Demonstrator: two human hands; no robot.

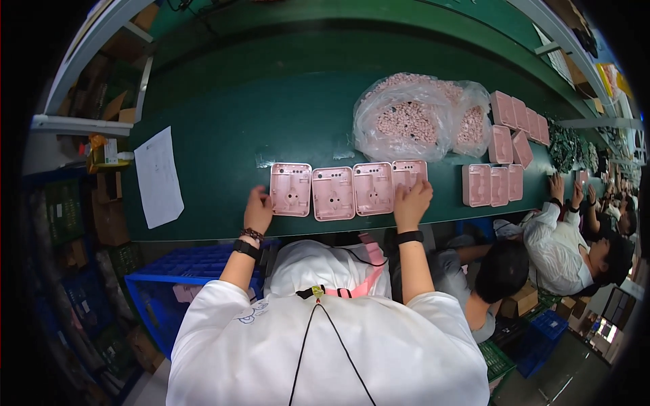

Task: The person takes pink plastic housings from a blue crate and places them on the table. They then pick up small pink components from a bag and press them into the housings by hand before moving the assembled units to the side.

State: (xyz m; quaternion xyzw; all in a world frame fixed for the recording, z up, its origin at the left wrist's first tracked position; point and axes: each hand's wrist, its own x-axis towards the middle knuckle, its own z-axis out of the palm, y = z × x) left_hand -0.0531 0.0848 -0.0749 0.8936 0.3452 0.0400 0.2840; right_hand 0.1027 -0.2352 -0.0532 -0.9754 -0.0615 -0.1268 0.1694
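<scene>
A row of pink plastic housings, open side up, lies along the near edge of the green table. My left hand is beside the leftmost housing, its fingers loosely bent and apart at that housing's left side. At the other end, my right hand reaches over the rightmost housing, thumb and fingers on its lower part and hiding it. Between these two stand a second housing and a third housing, with round holes and moulded ribs inside.
Clear plastic bags of small pink parts sit behind the row. More pink housings are stacked to the right, near a co-worker. A paper sheet lies left. A blue crate stands below the table edge.
</scene>
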